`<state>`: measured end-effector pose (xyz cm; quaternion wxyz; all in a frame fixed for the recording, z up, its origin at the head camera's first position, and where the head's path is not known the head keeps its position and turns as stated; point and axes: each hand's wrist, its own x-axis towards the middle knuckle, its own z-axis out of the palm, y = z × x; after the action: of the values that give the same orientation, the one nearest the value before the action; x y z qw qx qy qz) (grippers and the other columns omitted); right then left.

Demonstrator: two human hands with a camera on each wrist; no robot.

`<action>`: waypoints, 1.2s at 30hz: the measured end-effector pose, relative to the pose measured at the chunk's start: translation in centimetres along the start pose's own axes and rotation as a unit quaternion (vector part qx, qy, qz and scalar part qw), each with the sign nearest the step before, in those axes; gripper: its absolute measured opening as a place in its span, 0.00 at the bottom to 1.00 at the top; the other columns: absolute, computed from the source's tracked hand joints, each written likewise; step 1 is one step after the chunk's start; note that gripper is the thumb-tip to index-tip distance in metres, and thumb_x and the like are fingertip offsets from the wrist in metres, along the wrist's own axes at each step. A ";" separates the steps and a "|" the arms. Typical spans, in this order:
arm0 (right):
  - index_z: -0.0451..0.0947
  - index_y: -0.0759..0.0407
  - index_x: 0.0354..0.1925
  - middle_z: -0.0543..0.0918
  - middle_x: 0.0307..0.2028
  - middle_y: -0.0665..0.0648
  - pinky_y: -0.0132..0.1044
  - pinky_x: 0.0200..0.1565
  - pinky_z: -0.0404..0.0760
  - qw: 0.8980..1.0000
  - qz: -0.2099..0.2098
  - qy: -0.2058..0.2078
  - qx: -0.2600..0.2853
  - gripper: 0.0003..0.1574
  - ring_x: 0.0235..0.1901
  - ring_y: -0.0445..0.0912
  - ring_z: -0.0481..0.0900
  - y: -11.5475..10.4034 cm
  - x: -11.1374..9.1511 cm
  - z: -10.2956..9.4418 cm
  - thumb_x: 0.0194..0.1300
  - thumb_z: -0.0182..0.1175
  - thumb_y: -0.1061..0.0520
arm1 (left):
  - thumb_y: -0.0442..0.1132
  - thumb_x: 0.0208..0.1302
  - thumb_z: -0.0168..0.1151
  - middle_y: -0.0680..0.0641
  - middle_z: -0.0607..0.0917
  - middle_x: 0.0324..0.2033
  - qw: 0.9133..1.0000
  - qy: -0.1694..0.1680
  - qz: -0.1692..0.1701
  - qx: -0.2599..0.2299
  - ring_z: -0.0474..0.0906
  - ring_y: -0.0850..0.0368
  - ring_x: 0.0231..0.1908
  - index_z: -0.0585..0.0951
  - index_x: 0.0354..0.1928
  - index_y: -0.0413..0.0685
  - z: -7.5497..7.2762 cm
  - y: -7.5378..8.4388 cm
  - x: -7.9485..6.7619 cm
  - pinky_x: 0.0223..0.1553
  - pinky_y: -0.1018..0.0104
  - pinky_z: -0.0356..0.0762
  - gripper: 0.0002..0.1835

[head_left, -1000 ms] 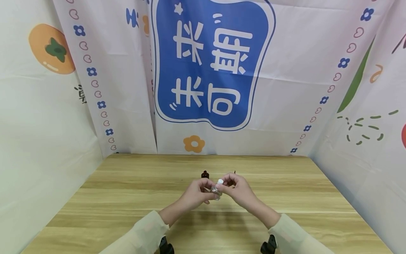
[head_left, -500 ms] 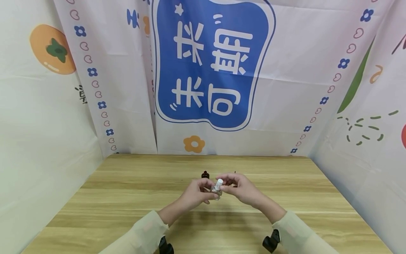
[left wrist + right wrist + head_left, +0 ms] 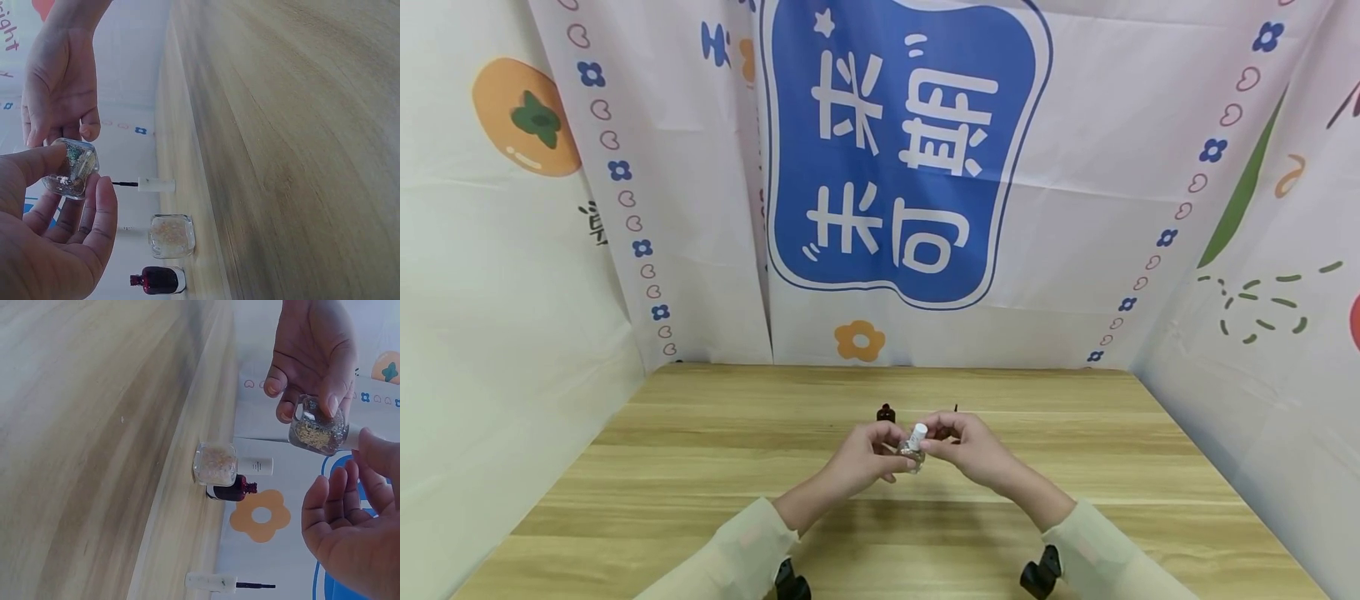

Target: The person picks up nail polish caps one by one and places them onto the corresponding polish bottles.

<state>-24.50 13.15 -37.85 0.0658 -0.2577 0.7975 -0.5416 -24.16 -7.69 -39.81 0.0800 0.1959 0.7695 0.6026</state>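
My left hand [image 3: 861, 458] holds a small clear nail polish bottle [image 3: 315, 432] with gold and silver glitter, thumb on one face and fingers on the other. The bottle is raised over the table and tilted, its white cap [image 3: 920, 430] leaning up to the right. At that cap is my right hand [image 3: 977, 454], its thumb and forefinger pinching it from the side. In the left wrist view the right hand [image 3: 62, 87] lies beyond the bottle and the cap is hidden.
On the wooden table [image 3: 737, 433] behind the hands stand an uncapped dark red polish bottle [image 3: 161, 280], a clear bottle with pale flakes [image 3: 215, 464] and a white cap, and a white brush cap [image 3: 156, 185] with its dark brush upward. A printed cloth hangs behind.
My right hand lifted and opened slightly off the cap, shifting right, then its fingers came back down onto it. The left hand and the bottle have stayed in place.
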 end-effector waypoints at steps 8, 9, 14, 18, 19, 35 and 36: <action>0.80 0.61 0.43 0.79 0.36 0.55 0.37 0.37 0.79 0.999 -0.005 0.035 0.001 0.11 0.36 0.49 0.75 0.5 0.1 0.7 0.65 0.64 0.56 | 0.34 0.57 0.71 0.46 0.82 0.36 1.000 0.000 0.000 -0.001 0.80 0.54 0.32 0.80 0.42 0.38 0.0 0.1 -0.1 0.34 0.57 0.83 0.13; 0.80 0.61 0.43 0.79 0.35 0.55 0.37 0.36 0.79 0.999 -0.006 0.041 0.000 0.11 0.36 0.49 0.75 0.5 0.1 0.8 0.65 0.65 0.56 | 0.34 0.57 0.71 0.46 0.82 0.36 1.000 -0.001 0.000 -0.001 0.80 0.54 0.32 0.80 0.42 0.38 0.0 0.2 -0.1 0.34 0.57 0.83 0.13; 0.80 0.59 0.40 0.79 0.34 0.54 0.37 0.34 0.78 0.998 -0.005 0.068 -0.002 0.11 0.35 0.49 0.75 0.7 0.1 1.1 0.63 0.67 0.54 | 0.34 0.57 0.71 0.46 0.82 0.36 1.000 0.000 0.001 -0.001 0.80 0.53 0.33 0.80 0.42 0.38 0.0 0.2 0.0 0.33 0.59 0.83 0.13; 0.80 0.59 0.39 0.78 0.33 0.54 0.34 0.32 0.75 0.996 -0.005 0.086 0.004 0.12 0.34 0.48 0.74 0.8 0.1 1.3 0.62 0.68 0.54 | 0.34 0.57 0.71 0.46 0.82 0.36 1.000 -0.001 0.003 -0.001 0.80 0.53 0.32 0.80 0.42 0.38 0.0 0.0 0.1 0.32 0.59 0.83 0.13; 0.79 0.59 0.39 0.78 0.32 0.54 0.34 0.32 0.75 0.996 -0.002 0.091 0.004 0.11 0.34 0.48 0.74 0.8 0.1 1.4 0.62 0.68 0.55 | 0.34 0.57 0.71 0.46 0.82 0.36 1.000 -0.001 0.004 -0.001 0.80 0.53 0.32 0.80 0.42 0.38 0.0 0.0 0.1 0.32 0.59 0.83 0.13; 0.77 0.60 0.56 0.79 0.38 0.56 0.36 0.38 0.77 0.999 -0.041 0.018 -0.013 0.21 0.40 0.50 0.75 0.5 0.3 0.0 0.67 0.63 0.56 | 0.35 0.57 0.71 0.46 0.83 0.36 1.000 -0.007 0.005 -0.003 0.81 0.39 0.37 0.80 0.42 0.38 0.0 0.1 0.0 0.33 0.58 0.83 0.13; 0.77 0.60 0.57 0.79 0.39 0.57 0.37 0.38 0.77 0.999 -0.045 0.010 -0.012 0.21 0.40 0.50 0.75 0.5 0.3 -0.1 0.67 0.62 0.56 | 0.35 0.57 0.71 0.46 0.82 0.36 1.000 -0.007 0.005 -0.004 0.81 0.40 0.37 0.80 0.42 0.38 0.0 0.1 0.0 0.33 0.58 0.83 0.13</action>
<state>-24.96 13.25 -38.22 0.0300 -0.2887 0.7922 -0.5367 -24.11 -7.64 -39.68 0.0835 0.2039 0.7653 0.6048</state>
